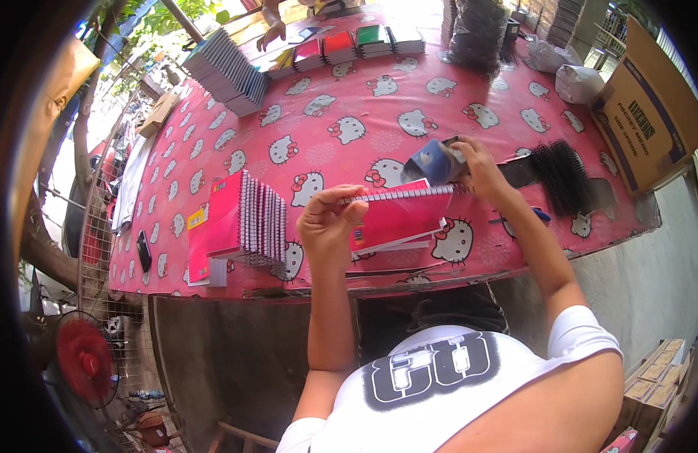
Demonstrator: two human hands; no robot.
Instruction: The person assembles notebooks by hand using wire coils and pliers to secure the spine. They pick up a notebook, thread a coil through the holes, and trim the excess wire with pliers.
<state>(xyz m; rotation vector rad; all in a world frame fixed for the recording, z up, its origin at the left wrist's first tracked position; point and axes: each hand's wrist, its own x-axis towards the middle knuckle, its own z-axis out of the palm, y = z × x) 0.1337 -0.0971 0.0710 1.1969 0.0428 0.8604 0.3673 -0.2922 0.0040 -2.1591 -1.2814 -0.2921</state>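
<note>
A pink spiral-bound notebook (398,215) is pinched at its wire edge by the left hand (330,226); at two o'clock, the right hand (481,167) is clenched on a blue-grey blocky tool (433,161).

Brown cardboard box (645,106) stands at table's right.

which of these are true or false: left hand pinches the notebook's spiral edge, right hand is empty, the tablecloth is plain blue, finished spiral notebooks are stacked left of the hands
1. The left hand pinches the spiral edge of the pink notebook: true.
2. The right hand is empty: false, it grips a blue-grey tool at the spiral's far end.
3. The tablecloth is plain blue: false, it is pink-red with white cat faces.
4. A stack of spiral notebooks lies left of the hands: true.
</note>
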